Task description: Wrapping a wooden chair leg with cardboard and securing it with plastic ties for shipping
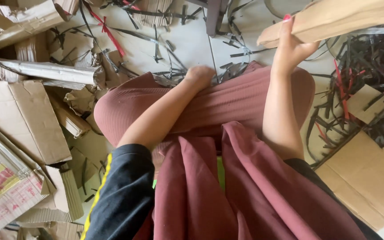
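- Where the right hand (292, 44) rises in the head view, its fingers curl around a folded cardboard strip (334, 20), above the person's lap (227, 102).
- Left hand (199, 76): rests on the lap, fingers bent under, grip not discernible.
- Black plastic straps (370, 66): tangled right of the lap.
- Flattened boxes (23, 115): stacked left of it.

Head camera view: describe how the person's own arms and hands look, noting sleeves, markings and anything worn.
Both forearms are bare. The left arm's sleeve is black with a yellow stripe along it, pushed up near the elbow. The right sleeve is dark too. The right hand has a pink-red painted nail. No rings or watch are visible.
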